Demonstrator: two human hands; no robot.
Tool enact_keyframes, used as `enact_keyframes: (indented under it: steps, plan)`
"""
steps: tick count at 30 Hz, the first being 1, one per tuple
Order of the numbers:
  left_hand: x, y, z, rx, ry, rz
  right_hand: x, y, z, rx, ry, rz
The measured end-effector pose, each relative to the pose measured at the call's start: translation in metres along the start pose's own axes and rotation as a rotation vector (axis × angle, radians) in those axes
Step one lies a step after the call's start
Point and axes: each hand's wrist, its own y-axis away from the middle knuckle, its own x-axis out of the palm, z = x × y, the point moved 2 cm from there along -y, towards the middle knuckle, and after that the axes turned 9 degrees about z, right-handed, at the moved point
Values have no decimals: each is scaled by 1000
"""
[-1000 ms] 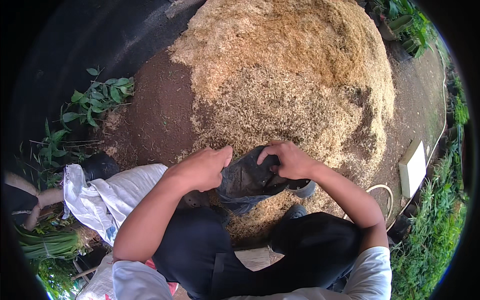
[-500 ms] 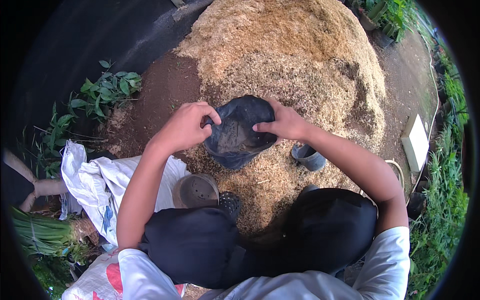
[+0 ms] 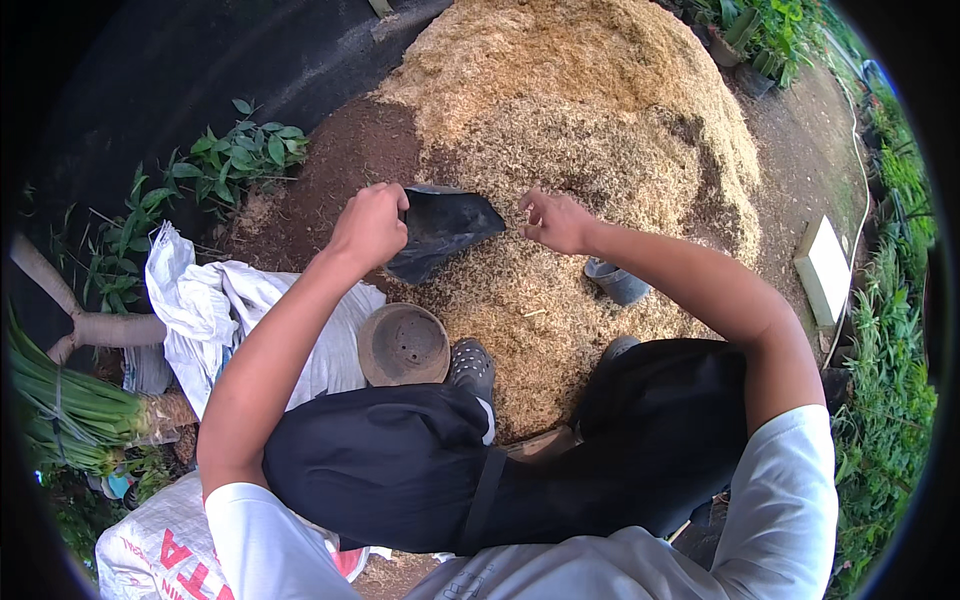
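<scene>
My left hand (image 3: pixel 372 228) is closed on the rim of a black plastic planting bag (image 3: pixel 445 232). The bag hangs tilted over the wood shavings (image 3: pixel 560 150), its mouth partly folded in. To the right of it, apart from the bag, is my right hand (image 3: pixel 556 222), with loosely bent fingers and nothing visible in them. Below that hand a small dark grey pot (image 3: pixel 618 282) stands in the shavings. A round brown plastic pot (image 3: pixel 404 345) with holes in its base rests beside my left shoe (image 3: pixel 470 370).
White woven sacks (image 3: pixel 270 300) lie at the left, near a tied bundle of long green leaves (image 3: pixel 75 400) and a thick bare stem (image 3: pixel 115 330). Leafy cuttings (image 3: pixel 245 155) lie on brown soil (image 3: pixel 365 145). A white block (image 3: pixel 822 270) and a hose are on the right.
My right hand has let go of the bag and moved apart from it. The bag, now only in my left hand, has shifted left and tilted, with its mouth narrower.
</scene>
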Motion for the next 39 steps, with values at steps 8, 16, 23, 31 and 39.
enact_keyframes:
  steps: [8,16,23,31,39]
  plan:
    - [-26,-17,-11,436,-31,-166,-7,15,27,-109,-284,-120]
    - [-36,-77,-75,455,-62,-492,-84,26,11,-70,-532,-545]
    - [27,-106,-60,-11,230,45,-90,41,-59,142,-582,-401]
    - [24,-103,-84,47,456,-10,-87,61,-53,123,-108,-515]
    - [40,-149,-132,267,884,262,-66,78,-30,-318,156,-365]
